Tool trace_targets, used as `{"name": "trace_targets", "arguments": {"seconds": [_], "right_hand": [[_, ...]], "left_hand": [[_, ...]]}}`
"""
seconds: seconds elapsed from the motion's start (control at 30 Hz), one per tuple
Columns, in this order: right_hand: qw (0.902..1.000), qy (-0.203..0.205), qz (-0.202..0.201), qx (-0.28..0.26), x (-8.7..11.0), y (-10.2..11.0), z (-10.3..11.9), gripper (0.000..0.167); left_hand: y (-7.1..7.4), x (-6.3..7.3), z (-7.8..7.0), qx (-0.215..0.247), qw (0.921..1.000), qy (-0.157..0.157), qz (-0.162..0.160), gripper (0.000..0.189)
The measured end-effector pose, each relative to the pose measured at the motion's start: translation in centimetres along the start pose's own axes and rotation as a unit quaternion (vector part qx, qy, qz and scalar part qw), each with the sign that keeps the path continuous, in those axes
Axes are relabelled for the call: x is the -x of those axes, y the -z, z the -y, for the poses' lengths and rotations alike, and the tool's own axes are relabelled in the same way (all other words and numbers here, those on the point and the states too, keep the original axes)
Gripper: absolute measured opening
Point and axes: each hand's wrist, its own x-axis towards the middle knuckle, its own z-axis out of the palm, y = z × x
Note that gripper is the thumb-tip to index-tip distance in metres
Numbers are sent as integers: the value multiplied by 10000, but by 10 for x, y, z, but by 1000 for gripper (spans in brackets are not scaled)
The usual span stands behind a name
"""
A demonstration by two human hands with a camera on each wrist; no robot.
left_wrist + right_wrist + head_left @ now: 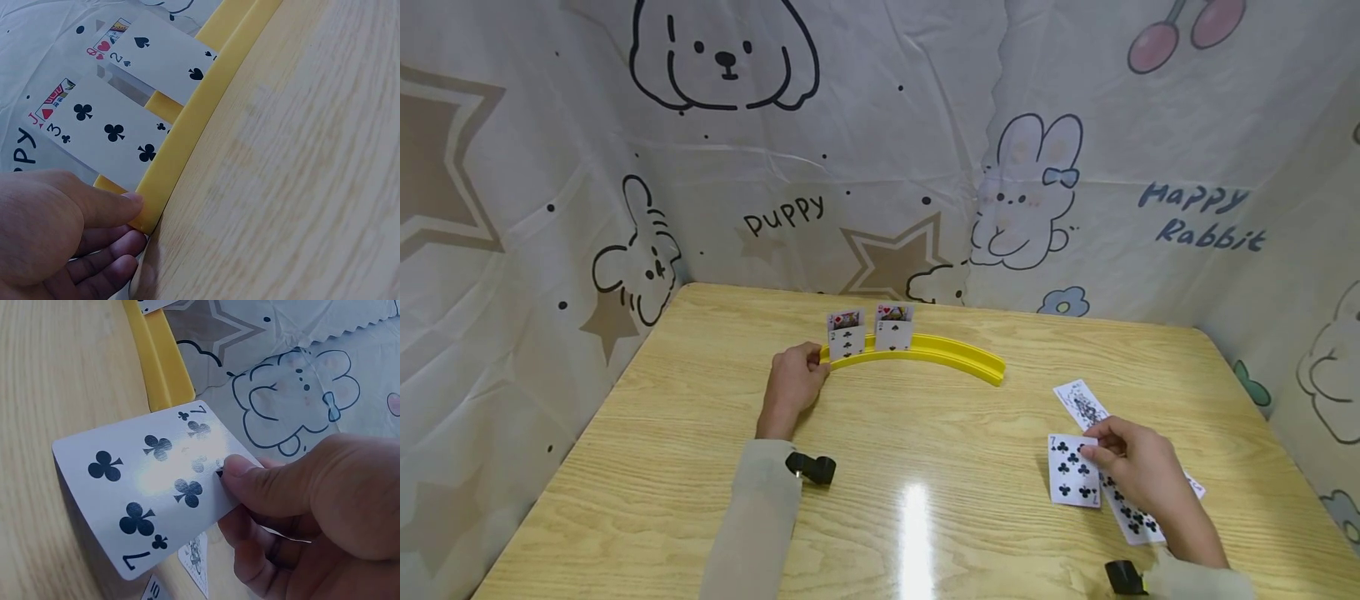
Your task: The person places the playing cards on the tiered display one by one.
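Note:
My left hand [794, 382] pinches the left end of a curved yellow card holder [958, 353], thumb on its front edge in the left wrist view. Two pairs of playing cards stand in the holder. Nearest this hand, a three of clubs [112, 128] overlaps a red jack [55, 100]; farther along, a two of spades [164, 56] overlaps a queen of hearts [112, 36]. My right hand [1138, 462] pinches a seven of clubs [147, 481] by its edge, above the table, face showing. Some of its fingers are hidden behind the card.
Beneath the right hand, several loose cards lie overlapping on the wooden table [925, 442], among them a black-patterned card [1082, 403] and a clubs card [1135, 521]. A printed cloth [880, 167] hangs behind the table and along its sides.

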Motion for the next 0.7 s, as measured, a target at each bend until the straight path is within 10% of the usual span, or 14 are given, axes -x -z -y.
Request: {"name": "trace_targets", "arguments": {"seconds": [0.7], "right_hand": [[9988,152,-320,-345,-12,1,19,5]], "left_hand": [[-2,0,2,24,10000,77,-2,36]]}}
